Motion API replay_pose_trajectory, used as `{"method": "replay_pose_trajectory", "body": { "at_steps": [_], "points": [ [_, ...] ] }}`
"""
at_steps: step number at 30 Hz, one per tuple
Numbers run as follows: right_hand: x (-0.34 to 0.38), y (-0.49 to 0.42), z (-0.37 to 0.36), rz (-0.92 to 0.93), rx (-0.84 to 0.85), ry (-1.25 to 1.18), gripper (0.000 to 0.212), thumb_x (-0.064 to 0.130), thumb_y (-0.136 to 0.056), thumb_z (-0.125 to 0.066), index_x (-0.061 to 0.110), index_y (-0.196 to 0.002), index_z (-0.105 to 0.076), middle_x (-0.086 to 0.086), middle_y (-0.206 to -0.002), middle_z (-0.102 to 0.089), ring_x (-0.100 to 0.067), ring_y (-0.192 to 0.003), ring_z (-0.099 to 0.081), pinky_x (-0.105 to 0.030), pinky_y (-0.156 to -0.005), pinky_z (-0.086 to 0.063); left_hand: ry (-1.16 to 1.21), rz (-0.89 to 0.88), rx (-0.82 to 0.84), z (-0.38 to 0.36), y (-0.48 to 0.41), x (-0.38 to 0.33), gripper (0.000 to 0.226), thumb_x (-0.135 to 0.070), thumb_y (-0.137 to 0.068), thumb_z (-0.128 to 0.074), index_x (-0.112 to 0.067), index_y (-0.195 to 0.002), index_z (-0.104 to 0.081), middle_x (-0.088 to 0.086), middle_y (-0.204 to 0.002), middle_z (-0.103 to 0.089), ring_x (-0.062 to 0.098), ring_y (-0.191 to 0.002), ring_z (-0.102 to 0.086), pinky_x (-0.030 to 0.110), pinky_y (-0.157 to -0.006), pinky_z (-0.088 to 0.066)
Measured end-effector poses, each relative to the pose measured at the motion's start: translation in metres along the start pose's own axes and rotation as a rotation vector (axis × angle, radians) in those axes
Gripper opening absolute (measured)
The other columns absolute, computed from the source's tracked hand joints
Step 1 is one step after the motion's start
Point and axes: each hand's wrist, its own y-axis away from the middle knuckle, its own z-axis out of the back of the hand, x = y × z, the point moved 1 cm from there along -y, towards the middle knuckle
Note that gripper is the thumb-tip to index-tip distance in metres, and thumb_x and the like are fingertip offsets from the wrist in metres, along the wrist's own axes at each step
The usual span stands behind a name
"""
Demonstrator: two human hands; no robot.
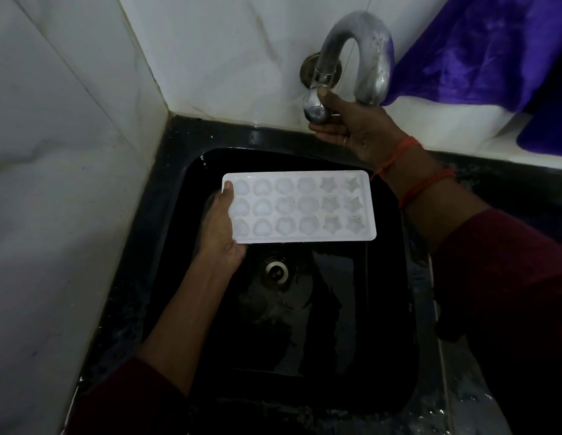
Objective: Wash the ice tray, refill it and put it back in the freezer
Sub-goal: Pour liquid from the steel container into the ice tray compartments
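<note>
White plastic fills the left hand (221, 227): it grips the ice tray (300, 207) by its left short end, thumb laid flat on the top rim at the far corner, the other fingers out of sight beneath, the palm cupping the edge. The forearm runs up from the lower left, bare from a dark red sleeve (126, 397) to the wrist. The tray is held level and face up, its long side stretching away to the right of that hand, with three rows of six moulded cells, rounded shapes near the hand and stars at the far end; whether the cells hold anything cannot be told. The right hand (352, 127) is raised beyond the tray's right end, fingers curled round the metal tap handle (315, 108) and thumb tip pressed on its upper side, with red threads (411, 171) tied at the wrist. A curved, dull steel spout (367, 58) arches just above this hand. Below both hands lies a black sink (167, 189), and the tray hangs over its far half, with the drain (276, 271) just nearer than the left hand. Pale marbled wall tiles (69, 120) rise left of the left hand, and a purple cloth (477, 48) hangs right of the right one.
</note>
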Motion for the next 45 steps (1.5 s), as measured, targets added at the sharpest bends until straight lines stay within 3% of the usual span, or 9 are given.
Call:
{"method": "replay_pose_trajectory", "body": {
  "at_steps": [4, 15, 19, 26, 29, 33, 37, 42, 45],
  "points": [
    [-0.001, 0.0, -0.001, 0.016, -0.026, 0.032, 0.024, 0.028, -0.09, -0.073, 0.014, -0.095, -0.054, -0.017, -0.107, -0.073, -0.025, -0.1, -0.073, -0.04, -0.091, -0.059, 0.008, 0.02, 0.026, 0.002, -0.01, 0.01, 0.054, -0.049, -0.102, -0.054, -0.011, -0.141, -0.058, 0.018, -0.134, -0.067, 0.04, -0.122, -0.065, 0.064, -0.102, -0.051],
    [0.0, -0.006, -0.004, -0.019, -0.036, 0.108, 0.021, 0.02, -0.098, -0.061, 0.003, -0.11, -0.058, -0.022, -0.127, -0.064, -0.03, -0.116, -0.066, -0.039, -0.098, -0.055, 0.08, 0.067, 0.037, -0.016, -0.028, 0.031, 0.064, -0.053, -0.097, -0.057, -0.009, -0.144, -0.055, 0.02, -0.138, -0.064, 0.04, -0.124, -0.064, 0.056, -0.089, -0.059],
    [0.003, -0.004, -0.001, -0.008, 0.036, 0.148, 0.018, 0.03, -0.097, -0.063, 0.014, -0.096, -0.056, -0.019, -0.123, -0.067, -0.028, -0.112, -0.068, -0.036, -0.094, -0.057, 0.086, 0.117, 0.038, -0.035, -0.031, 0.043, 0.06, -0.051, -0.101, -0.053, -0.008, -0.143, -0.056, 0.019, -0.135, -0.066, 0.04, -0.122, -0.065, 0.053, -0.086, -0.061],
    [-0.004, 0.0, -0.005, 0.053, 0.001, 0.194, 0.031, 0.037, -0.1, -0.057, 0.01, -0.115, -0.058, -0.012, -0.104, -0.071, -0.017, -0.086, -0.073, -0.026, -0.072, -0.06, 0.005, 0.146, 0.011, -0.052, -0.025, 0.061, 0.055, -0.046, -0.099, -0.061, -0.009, -0.139, -0.06, 0.017, -0.127, -0.071, 0.038, -0.116, -0.069, 0.055, -0.09, -0.06],
    [-0.026, 0.013, -0.015, 0.148, -0.076, 0.294, 0.019, 0.037, -0.106, -0.045, 0.021, -0.1, -0.055, -0.015, -0.105, -0.072, -0.021, -0.086, -0.074, -0.034, -0.079, -0.061, -0.027, 0.131, 0.0, -0.05, -0.02, 0.063, 0.051, -0.044, -0.099, -0.061, -0.008, -0.135, -0.063, 0.017, -0.124, -0.073, 0.038, -0.112, -0.071, 0.051, -0.083, -0.062],
    [-0.084, 0.046, -0.028, 0.479, -0.175, 0.798, 0.038, 0.032, -0.105, -0.039, 0.008, -0.111, -0.068, -0.015, -0.106, -0.072, -0.029, -0.096, -0.069, -0.045, -0.09, -0.053, -0.011, 0.118, -0.034, -0.042, -0.019, 0.061, 0.049, -0.049, -0.099, -0.059, -0.008, -0.123, -0.072, 0.02, -0.116, -0.075, 0.035, -0.102, -0.074, 0.05, -0.092, -0.059],
    [-0.135, 0.083, -0.055, 0.738, 0.001, 1.253, 0.049, 0.03, -0.104, -0.031, 0.011, -0.144, -0.051, -0.01, -0.152, -0.047, -0.025, -0.145, -0.037, -0.045, -0.122, -0.022, 0.011, 0.148, -0.012, -0.034, -0.012, 0.055, 0.054, -0.05, -0.105, -0.042, -0.015, -0.142, -0.06, 0.009, -0.14, -0.064, 0.027, -0.13, -0.061, 0.044, -0.112, -0.046],
    [-0.152, 0.099, -0.042, 0.766, 0.016, 1.536, 0.066, 0.052, -0.104, -0.012, 0.016, -0.158, -0.026, -0.008, -0.166, -0.019, -0.024, -0.154, -0.013, -0.05, -0.124, -0.01, 0.177, 0.188, 0.07, -0.031, -0.002, 0.05, 0.052, -0.054, -0.105, -0.044, -0.01, -0.12, -0.068, 0.013, -0.112, -0.077, 0.028, -0.1, -0.076, 0.045, -0.094, -0.054],
    [-0.157, 0.104, -0.02, 0.811, 0.029, 1.653, 0.063, 0.054, -0.105, -0.014, 0.024, -0.16, -0.017, -0.006, -0.168, -0.011, -0.024, -0.155, -0.008, -0.053, -0.123, -0.01, 0.163, 0.135, 0.012, -0.022, -0.004, 0.043, 0.061, -0.056, -0.103, -0.046, -0.007, -0.135, -0.061, 0.017, -0.127, -0.071, 0.032, -0.112, -0.07, 0.046, -0.087, -0.061]
  ]
}}
